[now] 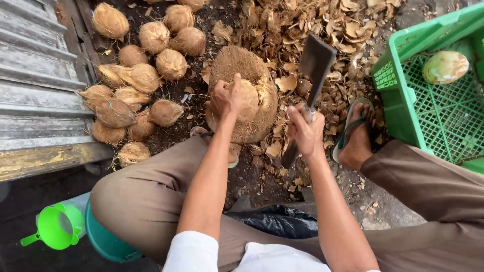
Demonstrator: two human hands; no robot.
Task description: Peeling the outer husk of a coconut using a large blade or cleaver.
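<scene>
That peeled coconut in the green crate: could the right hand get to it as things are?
Probably not at once: the right hand grips a cleaver, though nothing covers the coconut in the open crate.

coconuts (143,75): tan-brown, fibrous | crate (398,111): green lattice | funnel (58,226): lime green | trousers (146,196): khaki brown

Coconut (250,98): pale tan, partly husked, fibrous strands hanging at one side; it rests on the chopping block (237,65), a round, brown, rough-topped stump. Cleaver (313,68): broad, dark rectangular blade, raised and tilted just beside the coconut, not touching.
</scene>
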